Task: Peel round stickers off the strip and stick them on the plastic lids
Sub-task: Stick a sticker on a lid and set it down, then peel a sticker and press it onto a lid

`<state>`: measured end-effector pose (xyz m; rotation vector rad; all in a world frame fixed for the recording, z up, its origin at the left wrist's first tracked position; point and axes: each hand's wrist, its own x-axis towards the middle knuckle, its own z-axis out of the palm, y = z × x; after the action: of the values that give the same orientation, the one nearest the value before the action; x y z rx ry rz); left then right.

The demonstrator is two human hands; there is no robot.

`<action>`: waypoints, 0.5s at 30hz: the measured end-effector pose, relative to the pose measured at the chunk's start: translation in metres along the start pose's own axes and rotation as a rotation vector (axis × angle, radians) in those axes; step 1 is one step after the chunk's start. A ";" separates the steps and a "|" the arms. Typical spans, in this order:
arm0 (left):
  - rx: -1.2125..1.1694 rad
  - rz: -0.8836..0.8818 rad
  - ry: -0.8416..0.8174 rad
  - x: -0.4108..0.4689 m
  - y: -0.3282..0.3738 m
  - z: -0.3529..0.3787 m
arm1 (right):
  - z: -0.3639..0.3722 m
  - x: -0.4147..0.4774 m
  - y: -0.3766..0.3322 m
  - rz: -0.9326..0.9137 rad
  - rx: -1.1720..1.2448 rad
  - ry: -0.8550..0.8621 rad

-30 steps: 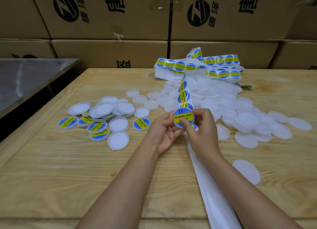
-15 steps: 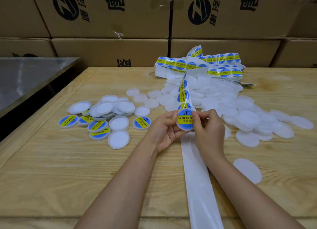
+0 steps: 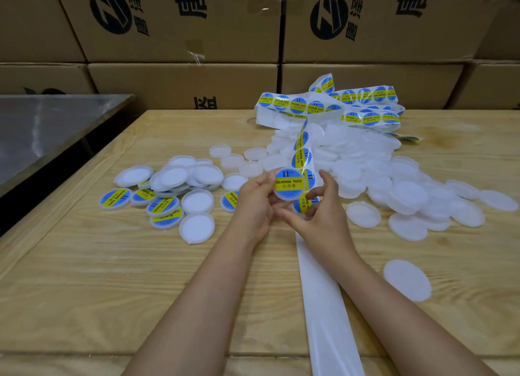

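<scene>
You're gripping the lid (image 3: 282, 197) in your left hand (image 3: 256, 204) above the worktop (image 3: 84, 277). Your right hand (image 3: 320, 218) is curling beside the strip (image 3: 302, 157), and I cannot tell its hold. You're probably best smoothing the sticker (image 3: 289, 182) flat, centre outward.

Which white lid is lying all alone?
The plain lid beside the right forearm, nearest the camera; the rest are clustered together or in hand.
</scene>
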<state>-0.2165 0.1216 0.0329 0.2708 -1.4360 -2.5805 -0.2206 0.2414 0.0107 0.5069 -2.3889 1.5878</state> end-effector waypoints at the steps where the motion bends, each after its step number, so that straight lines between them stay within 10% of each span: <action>1: 0.083 0.048 0.084 0.002 0.001 -0.002 | 0.000 0.001 0.001 0.013 -0.019 0.000; 6: 0.756 0.480 0.467 0.006 0.013 -0.026 | -0.001 0.001 0.007 0.001 -0.186 -0.059; 15: 1.662 0.376 0.645 0.009 0.008 -0.053 | -0.012 0.004 0.009 -0.043 -0.479 -0.088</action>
<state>-0.2116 0.0718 0.0119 0.7650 -2.4607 -0.3881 -0.2277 0.2548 0.0088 0.5277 -2.6771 0.9375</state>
